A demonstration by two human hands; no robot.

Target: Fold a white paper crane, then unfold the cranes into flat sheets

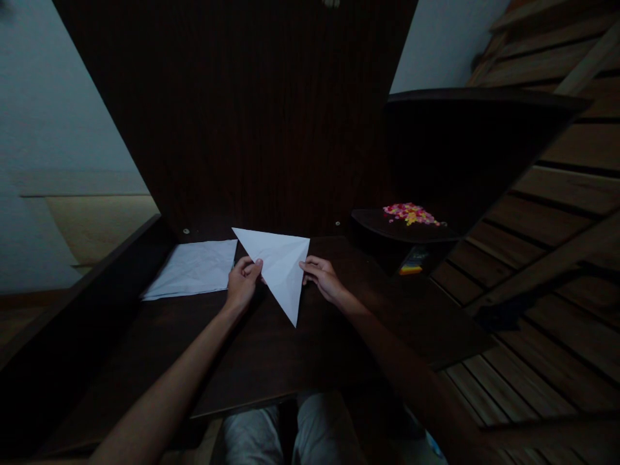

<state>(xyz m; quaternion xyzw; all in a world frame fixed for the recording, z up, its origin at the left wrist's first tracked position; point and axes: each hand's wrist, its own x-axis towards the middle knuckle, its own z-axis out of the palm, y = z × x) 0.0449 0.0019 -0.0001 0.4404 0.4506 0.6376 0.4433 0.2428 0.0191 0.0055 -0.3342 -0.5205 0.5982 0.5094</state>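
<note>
Between my hands is a white sheet of paper (283, 261) folded into a triangle, raised over the dark desk with one point toward me. Faint crease lines run across its face. My left hand (243, 279) pinches the left slanting edge, thumb on top and fingers behind. On the opposite edge, my right hand (320, 276) grips the paper between thumb and fingers. Part of the fingers of both hands is hidden behind the sheet or the hand itself.
A flat white stack, paper or cloth (194, 268), lies at the desk's (271, 361) back left. Small pink and yellow pieces (411, 213) are heaped on a corner shelf (371, 223) at right, with a colourful box (413, 261) underneath. Side panels bound the desk. Wooden slats (571, 258) stand further right.
</note>
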